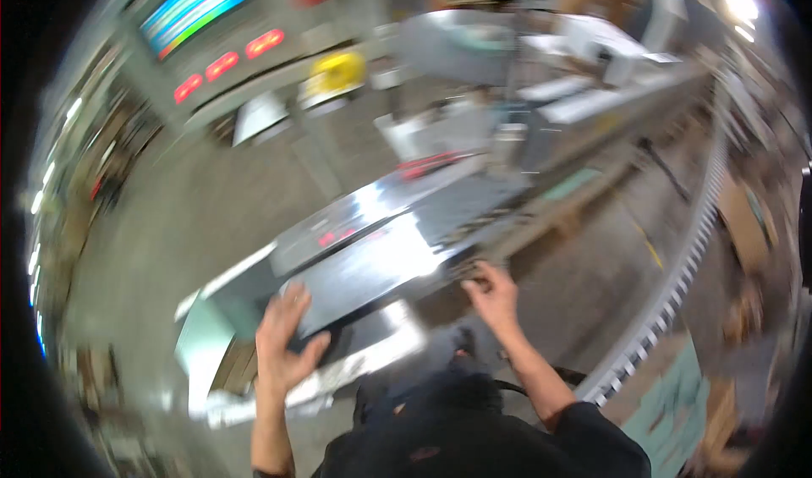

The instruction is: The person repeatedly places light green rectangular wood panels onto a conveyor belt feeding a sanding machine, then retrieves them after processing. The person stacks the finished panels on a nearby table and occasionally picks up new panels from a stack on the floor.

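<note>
My left hand (283, 334) is raised over the near left end of a shiny metal machine bed (359, 266). Its fingers are stretched and the thumb stands well apart, with nothing held. My right hand (496, 299) hovers by the near edge of the same bed, next to a dark chain-like strip (478, 224). Its fingers are loosely bent, with a gap between thumb and forefinger, and no held thing shows. Below my left hand, brown cardboard pieces (235, 366) sit beside a pale green sheet (205, 338). Motion blurs the whole picture.
A grey control cabinet with a lit screen (196, 8) and red displays stands at the far left. A yellow object (337, 74) lies near it. A long conveyor rail (668, 309) curves along the right, with cardboard (744, 216) and green sheets (672, 414) beyond it.
</note>
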### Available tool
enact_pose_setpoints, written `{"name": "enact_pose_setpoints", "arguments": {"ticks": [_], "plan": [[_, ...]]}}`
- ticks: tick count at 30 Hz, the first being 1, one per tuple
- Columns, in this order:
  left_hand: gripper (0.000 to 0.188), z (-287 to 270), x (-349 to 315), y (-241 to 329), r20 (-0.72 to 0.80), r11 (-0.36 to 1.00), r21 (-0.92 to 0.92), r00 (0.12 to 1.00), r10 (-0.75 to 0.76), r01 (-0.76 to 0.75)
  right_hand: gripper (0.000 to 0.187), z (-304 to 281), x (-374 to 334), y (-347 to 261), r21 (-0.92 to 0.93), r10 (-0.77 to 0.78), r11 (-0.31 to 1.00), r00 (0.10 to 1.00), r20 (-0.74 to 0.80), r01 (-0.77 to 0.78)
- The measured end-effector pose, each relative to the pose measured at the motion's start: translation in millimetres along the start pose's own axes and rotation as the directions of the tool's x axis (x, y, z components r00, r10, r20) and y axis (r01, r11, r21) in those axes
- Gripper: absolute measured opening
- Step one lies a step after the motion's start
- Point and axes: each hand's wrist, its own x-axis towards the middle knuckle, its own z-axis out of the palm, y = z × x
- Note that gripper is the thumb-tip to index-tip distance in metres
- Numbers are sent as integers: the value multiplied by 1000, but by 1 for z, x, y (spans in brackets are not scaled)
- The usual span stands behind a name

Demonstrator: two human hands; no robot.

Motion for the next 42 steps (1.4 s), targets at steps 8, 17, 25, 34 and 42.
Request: {"name": "enact_pose_setpoints", "arguments": {"ticks": [8, 17, 25, 34, 42], "plan": [[111, -153, -100, -117, 70, 797, 454, 876, -478, 398, 41, 79, -59, -45, 84, -165, 985, 957, 240, 149], [121, -168, -128, -164, 169, 792, 442, 829, -534, 420, 41, 115, -86, -75, 64, -191, 982, 928, 320, 180], [114, -181, -91, -103, 51, 892, 402, 967, -250, 209, 42, 128, -102, -85, 29, -265, 963, 926, 268, 267], [113, 18, -4, -70, 298, 983, 135, 951, 83, -128, 37, 128, -123, -80, 23, -236, 971, 944, 232, 238], [112, 81, 19, -99, 401, 988, 122, 916, 37, -93, 44, 126, -122, -73, 15, -217, 976, 975, -41, 218]]}}
